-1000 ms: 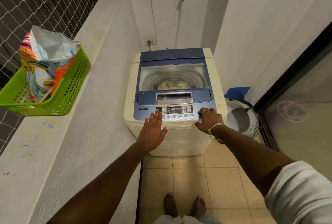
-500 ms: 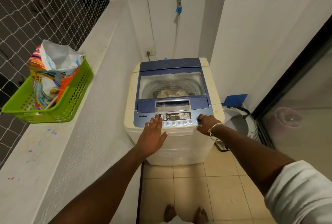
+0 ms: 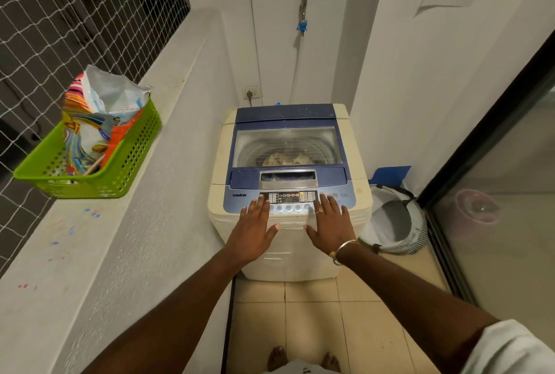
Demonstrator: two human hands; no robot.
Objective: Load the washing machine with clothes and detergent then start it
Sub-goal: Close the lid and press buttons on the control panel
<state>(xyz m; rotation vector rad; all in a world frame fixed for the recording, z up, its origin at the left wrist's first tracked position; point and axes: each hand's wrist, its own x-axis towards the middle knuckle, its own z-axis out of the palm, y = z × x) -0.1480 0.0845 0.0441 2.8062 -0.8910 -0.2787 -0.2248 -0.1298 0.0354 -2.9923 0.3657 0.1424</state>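
The washing machine (image 3: 219, 163) stands ahead of me with clothes (image 3: 285, 159) inside it. To its left, a basket (image 3: 135, 160) holding 1 bag (image 3: 90, 130) sits on the ledge (image 3: 75, 238). To its right, a hamper (image 3: 417, 232) stands on the floor (image 3: 315, 328).

Bare arms, a little jewellery, one pale sleeve

On the right hand (image 3: 329, 223) we see a thin metal ring (image 3: 319, 210) round one finger. At its wrist sits a slim bangle (image 3: 345, 249), silvery along most of its curve, with a small gold-coloured bead or clasp on the inner side. The left hand (image 3: 255, 229) and its forearm are bare as far as the lower edge of the view, and the nails on both hands look short. A loose short sleeve (image 3: 510, 349) of whitish cloth covers the right upper arm in the lower right corner. Along the bottom edge we make out two bare feet (image 3: 276, 357), with a fold of a pale garment (image 3: 300, 369) between them.
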